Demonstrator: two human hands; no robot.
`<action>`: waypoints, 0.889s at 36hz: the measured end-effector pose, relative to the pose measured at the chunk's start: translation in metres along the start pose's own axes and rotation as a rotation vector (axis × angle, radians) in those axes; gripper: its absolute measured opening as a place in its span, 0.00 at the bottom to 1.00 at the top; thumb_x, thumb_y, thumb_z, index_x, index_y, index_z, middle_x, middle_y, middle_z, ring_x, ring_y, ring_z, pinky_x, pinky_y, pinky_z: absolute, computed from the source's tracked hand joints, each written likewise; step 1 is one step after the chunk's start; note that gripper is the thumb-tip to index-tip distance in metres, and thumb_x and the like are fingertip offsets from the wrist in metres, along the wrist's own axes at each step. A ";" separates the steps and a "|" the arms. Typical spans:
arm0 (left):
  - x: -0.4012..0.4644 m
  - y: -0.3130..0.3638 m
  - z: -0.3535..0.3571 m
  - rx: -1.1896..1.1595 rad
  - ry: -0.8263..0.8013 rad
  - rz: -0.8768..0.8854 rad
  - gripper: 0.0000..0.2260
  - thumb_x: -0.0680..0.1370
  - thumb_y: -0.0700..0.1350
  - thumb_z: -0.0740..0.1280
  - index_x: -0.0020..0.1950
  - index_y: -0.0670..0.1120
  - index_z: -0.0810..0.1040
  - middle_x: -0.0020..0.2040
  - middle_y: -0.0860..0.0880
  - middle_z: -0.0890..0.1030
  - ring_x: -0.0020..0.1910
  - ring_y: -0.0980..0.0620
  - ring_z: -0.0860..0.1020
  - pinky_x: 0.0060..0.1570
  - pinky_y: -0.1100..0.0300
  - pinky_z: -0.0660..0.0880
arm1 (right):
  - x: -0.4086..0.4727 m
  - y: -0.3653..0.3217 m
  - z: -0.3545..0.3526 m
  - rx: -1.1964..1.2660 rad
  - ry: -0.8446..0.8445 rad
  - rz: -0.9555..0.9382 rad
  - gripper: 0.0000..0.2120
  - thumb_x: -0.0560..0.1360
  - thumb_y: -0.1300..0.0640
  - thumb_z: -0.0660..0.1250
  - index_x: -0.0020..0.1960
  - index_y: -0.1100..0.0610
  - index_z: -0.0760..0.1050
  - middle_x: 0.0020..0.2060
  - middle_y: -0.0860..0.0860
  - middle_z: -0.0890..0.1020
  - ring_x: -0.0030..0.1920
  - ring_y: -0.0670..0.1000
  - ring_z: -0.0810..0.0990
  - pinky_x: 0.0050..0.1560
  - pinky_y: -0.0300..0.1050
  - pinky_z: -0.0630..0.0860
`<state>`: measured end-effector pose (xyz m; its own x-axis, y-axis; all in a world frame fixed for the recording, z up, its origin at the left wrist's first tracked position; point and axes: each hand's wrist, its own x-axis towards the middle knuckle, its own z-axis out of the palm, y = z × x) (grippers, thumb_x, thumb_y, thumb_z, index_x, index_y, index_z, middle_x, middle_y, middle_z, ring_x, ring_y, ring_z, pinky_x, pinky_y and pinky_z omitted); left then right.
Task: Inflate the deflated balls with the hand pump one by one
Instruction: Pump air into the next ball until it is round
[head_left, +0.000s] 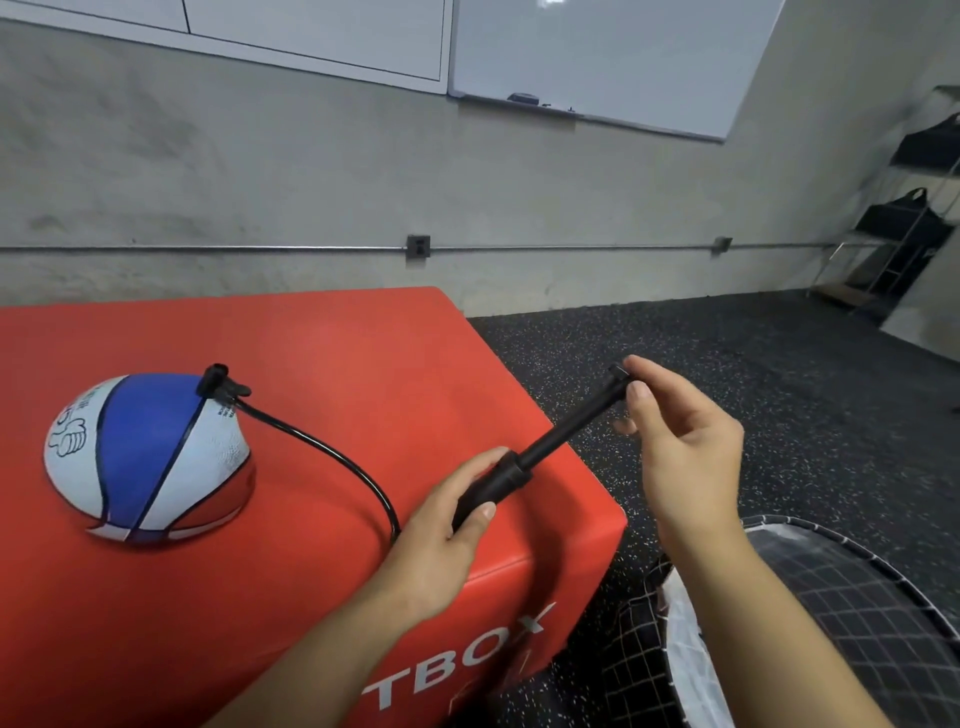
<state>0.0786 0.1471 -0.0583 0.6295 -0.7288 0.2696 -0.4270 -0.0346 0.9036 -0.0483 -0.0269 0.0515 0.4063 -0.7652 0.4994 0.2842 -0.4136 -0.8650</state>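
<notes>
Ball (150, 457) looks like pebbly rubber, pump (540, 447) matt black plastic, hose (332, 452) glossy, box (363, 353) smooth red vinyl, floor (727, 353) speckled rubber.

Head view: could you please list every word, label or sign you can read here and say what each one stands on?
"TBOX": white capitals on the near side of the red box; the start of the word is cut off.
Thumbs-up drawing with green lettering above it on the ball: lettering too blurred to read.
Small dark print by the valve connector: too small to read.
Whiteboard: no writing visible.
</notes>
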 end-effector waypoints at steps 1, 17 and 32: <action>-0.001 0.001 -0.002 -0.002 0.000 -0.002 0.28 0.85 0.40 0.65 0.75 0.71 0.68 0.72 0.66 0.75 0.75 0.63 0.69 0.69 0.66 0.65 | 0.000 -0.001 0.001 -0.001 0.001 -0.005 0.12 0.82 0.63 0.69 0.60 0.50 0.84 0.52 0.48 0.88 0.41 0.47 0.84 0.50 0.43 0.82; -0.020 0.000 -0.048 -0.011 0.033 -0.036 0.27 0.86 0.40 0.64 0.75 0.71 0.68 0.71 0.70 0.74 0.73 0.68 0.68 0.65 0.72 0.65 | -0.005 -0.014 0.043 0.082 0.053 -0.035 0.12 0.83 0.64 0.67 0.63 0.53 0.83 0.51 0.43 0.88 0.45 0.43 0.84 0.49 0.41 0.81; -0.023 -0.009 -0.053 -0.044 0.079 -0.049 0.26 0.85 0.37 0.64 0.76 0.63 0.71 0.68 0.68 0.77 0.70 0.68 0.71 0.70 0.70 0.64 | -0.033 0.009 0.078 -0.030 -0.109 0.006 0.12 0.83 0.62 0.68 0.60 0.48 0.84 0.55 0.46 0.88 0.53 0.51 0.87 0.46 0.39 0.83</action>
<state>0.1022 0.2001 -0.0553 0.6988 -0.6708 0.2483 -0.3665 -0.0377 0.9297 0.0084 0.0329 0.0306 0.5002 -0.7105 0.4949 0.2555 -0.4250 -0.8684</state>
